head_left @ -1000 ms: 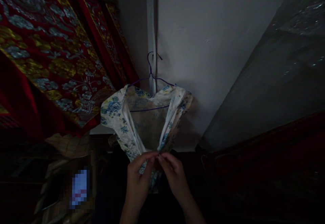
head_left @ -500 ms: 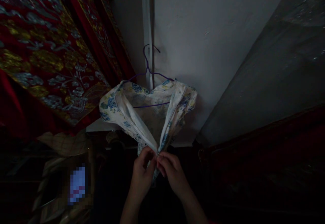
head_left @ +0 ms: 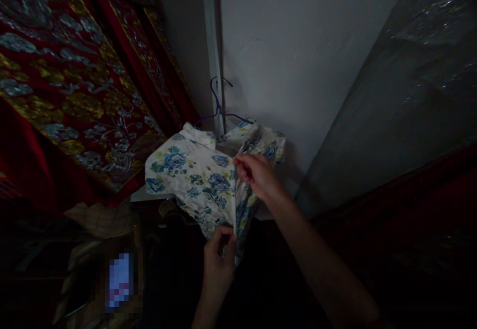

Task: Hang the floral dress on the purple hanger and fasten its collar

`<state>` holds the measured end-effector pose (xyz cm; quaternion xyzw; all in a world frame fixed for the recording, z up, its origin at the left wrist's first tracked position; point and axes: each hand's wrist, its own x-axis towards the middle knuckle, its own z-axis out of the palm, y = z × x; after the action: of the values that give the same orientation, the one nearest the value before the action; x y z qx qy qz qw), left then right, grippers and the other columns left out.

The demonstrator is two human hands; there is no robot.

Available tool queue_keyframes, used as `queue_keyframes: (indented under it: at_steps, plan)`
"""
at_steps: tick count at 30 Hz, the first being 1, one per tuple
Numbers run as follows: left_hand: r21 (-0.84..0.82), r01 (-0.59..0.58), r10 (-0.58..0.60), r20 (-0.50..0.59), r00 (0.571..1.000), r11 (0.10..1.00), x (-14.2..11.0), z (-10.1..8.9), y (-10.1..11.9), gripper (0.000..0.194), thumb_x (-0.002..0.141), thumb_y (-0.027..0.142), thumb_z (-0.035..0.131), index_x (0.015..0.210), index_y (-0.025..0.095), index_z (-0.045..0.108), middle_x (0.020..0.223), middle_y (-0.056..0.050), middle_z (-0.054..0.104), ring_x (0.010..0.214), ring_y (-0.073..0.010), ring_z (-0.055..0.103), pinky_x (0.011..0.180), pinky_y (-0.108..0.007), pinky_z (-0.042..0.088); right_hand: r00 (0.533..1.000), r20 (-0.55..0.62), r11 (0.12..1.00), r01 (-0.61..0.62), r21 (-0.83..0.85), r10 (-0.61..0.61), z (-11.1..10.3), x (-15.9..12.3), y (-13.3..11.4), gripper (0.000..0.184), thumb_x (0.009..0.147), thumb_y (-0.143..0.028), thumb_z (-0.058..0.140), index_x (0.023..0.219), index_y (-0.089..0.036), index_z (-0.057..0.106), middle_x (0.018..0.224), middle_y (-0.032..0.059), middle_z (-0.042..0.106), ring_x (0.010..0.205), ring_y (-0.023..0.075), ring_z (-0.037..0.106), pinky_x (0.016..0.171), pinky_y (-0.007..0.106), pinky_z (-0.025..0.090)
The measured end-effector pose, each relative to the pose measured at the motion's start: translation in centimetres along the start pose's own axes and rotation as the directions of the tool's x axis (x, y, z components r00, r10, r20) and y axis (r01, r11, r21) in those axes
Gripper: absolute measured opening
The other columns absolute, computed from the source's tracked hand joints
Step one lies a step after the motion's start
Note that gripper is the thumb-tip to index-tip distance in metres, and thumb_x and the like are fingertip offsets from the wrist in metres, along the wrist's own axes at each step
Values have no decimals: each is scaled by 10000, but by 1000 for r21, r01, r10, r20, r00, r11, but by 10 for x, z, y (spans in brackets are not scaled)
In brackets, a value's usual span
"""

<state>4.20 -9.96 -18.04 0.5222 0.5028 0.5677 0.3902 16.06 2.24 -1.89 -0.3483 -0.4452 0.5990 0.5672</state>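
A white shirt with blue and yellow flowers (head_left: 201,182) hangs on a purple wire hanger (head_left: 216,113) in the middle of the view. My left hand (head_left: 220,249) pinches the shirt's front edge low down, thumb against fingers. Higher up on the same edge, near the chest, my right hand (head_left: 255,172) is closed on the fabric. The edge runs nearly straight and taut between both hands. One front panel lies across the opening, hiding most of the shirt's inside. Any fastener at my fingertips is too small to make out.
Red cloth with gold and silver embroidery (head_left: 85,95) hangs at the left. A pale wall (head_left: 290,60) with a narrow vertical strip (head_left: 212,31) stands behind the shirt. Clear plastic sheeting (head_left: 428,36) covers the right side. A pixelated bright patch (head_left: 119,279) shows at lower left.
My right hand has risen from beside my left hand to the chest, bringing the front edge up. The shirt's opening, spread in a V before, is now mostly covered. My left hand stays low.
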Motion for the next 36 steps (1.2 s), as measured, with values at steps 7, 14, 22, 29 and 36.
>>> queue_keyframes:
  at_steps: [7, 14, 22, 29, 36]
  plan:
    - [75, -36, 35, 20, 999, 997, 0, 3, -9, 246, 939, 405, 584, 823, 190, 619, 742, -19, 622, 728, -180, 610, 689, -248, 481, 992, 2, 989, 130, -69, -130, 25, 20, -34, 255, 813, -257, 552, 590, -154, 621, 399, -39, 514, 341, 54, 392, 354, 176, 243]
    - [195, -96, 84, 69, 994, 976, 10, -3, -10, 215, 963, 328, 522, 822, 192, 610, 761, -27, 635, 752, -192, 622, 708, -265, 477, 988, 18, 985, 157, -76, -156, 23, 20, -25, 257, 781, -314, 561, 593, -160, 645, 396, -39, 511, 344, 49, 382, 354, 180, 229]
    - [186, -52, 36, 92, 995, 981, -8, 15, -17, 209, 958, 319, 529, 822, 191, 625, 741, -23, 646, 710, -183, 622, 670, -256, 474, 982, -72, 978, 162, -132, -172, -2, 8, 57, 281, 782, -412, 591, 606, -193, 590, 385, -73, 452, 328, 67, 349, 352, 209, 222]
    - [183, -76, 67, 55, 996, 980, -6, 16, -9, 193, 955, 306, 559, 825, 189, 642, 757, -24, 659, 738, -176, 625, 703, -263, 482, 987, -34, 981, 151, -118, -156, -4, -3, 55, 258, 763, -364, 576, 565, -199, 556, 405, -70, 445, 335, 64, 344, 348, 202, 208]
    - [209, -414, 447, -143, 883, 886, 80, 6, 74, 275, 960, 293, 563, 1213, 189, 581, 1162, -101, 663, 1057, -214, 647, 937, -324, 499, 967, 135, 958, 237, -162, -217, 13, -26, 18, 273, 813, -333, 544, 573, -202, 552, 417, -73, 432, 350, 65, 356, 372, 202, 256]
